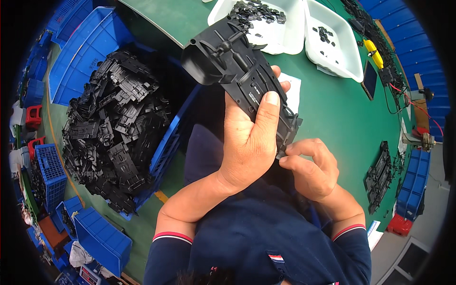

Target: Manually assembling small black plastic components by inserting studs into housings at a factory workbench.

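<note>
My left hand (251,137) is wrapped round a long black moulded plastic part (247,78), its thumb lying across the ribbed face. The part tilts from upper left to lower right, with a rounded hollow at its upper end. At its lower end my right hand (313,168) pinches with thumb and forefinger against a small dark piece or corner; whether that piece is separate I cannot tell. Beyond the part, a white tray (297,35) contains a heap of small black pieces (259,14).
To my left a blue crate (88,52) is heaped with black plastic parts (123,123). On the green table (327,114) are a second white tray (349,59), a phone (369,80), a yellow tool (374,53) and more black parts (379,175) at the right. Blue bins (102,237) stand at lower left.
</note>
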A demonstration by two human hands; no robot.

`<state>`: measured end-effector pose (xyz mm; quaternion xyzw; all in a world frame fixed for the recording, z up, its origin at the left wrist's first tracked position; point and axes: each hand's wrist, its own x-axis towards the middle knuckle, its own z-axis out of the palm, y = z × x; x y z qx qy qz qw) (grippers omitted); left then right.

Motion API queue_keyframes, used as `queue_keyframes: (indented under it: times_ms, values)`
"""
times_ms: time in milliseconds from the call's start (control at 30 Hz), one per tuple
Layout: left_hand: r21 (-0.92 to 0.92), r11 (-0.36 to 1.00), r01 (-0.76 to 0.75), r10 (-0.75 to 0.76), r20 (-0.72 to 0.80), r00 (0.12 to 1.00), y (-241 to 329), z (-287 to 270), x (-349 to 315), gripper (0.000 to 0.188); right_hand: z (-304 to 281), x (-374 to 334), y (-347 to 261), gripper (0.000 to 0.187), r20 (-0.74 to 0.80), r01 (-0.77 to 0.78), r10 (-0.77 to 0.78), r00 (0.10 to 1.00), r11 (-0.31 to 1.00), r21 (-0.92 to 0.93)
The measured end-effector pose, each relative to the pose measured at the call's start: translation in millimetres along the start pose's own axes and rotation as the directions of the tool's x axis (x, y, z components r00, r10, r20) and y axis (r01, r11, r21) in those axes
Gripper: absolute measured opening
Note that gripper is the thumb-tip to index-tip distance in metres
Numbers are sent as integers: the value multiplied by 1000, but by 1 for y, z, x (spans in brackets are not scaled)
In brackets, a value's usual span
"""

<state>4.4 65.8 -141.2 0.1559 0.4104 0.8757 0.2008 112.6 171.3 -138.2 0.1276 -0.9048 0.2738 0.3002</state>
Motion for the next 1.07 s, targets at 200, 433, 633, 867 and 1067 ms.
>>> queue_keyframes:
  times_ms: [200, 433, 633, 867, 1067]
  values:
    - [0, 1000, 1, -1, -6, 1000, 1, 1, 0, 35, 0, 0, 0, 30, -6, -6, 6, 1000, 1000, -7]
    - [14, 1000, 1, 0, -16, 1000, 1, 0, 0, 34, 4, 0, 2, 31, -20, -28, 28, 999, 1000, 13]
    - [-30, 998, 55, -56, -37, 998, -4, -3, -1, 36, -6, 2, -1, 30, 67, -115, 110, 992, 991, 63]
    - [-68, 978, 198, -194, 53, 979, -11, 9, -1, 41, -41, -5, 5, 46, -51, -415, 425, 904, 898, 145]
    - [-58, 943, 328, -298, 291, 909, -39, 26, -1, 49, -59, 6, 3, 79, 31, -548, 547, 836, 837, 12]
